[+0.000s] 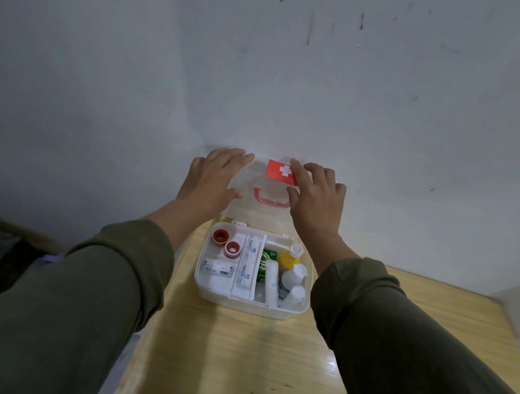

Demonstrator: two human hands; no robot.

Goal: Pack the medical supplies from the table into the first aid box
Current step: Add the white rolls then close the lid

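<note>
1. The first aid box (207, 292) stands open on the wooden table (247, 369), against the wall, already filled with supplies — tape rolls (226, 242), white bottles (293, 282), a green packet (266, 263).
2. Its clear lid (258, 209) stands upright behind the box, hinge along the far edge.
3. The left hand (211, 181) and right hand (316, 197) both lie flat with fingers spread on the lid, one at each side — neither is nearer.
4. I think the lid must swing toward the person and down.
</note>
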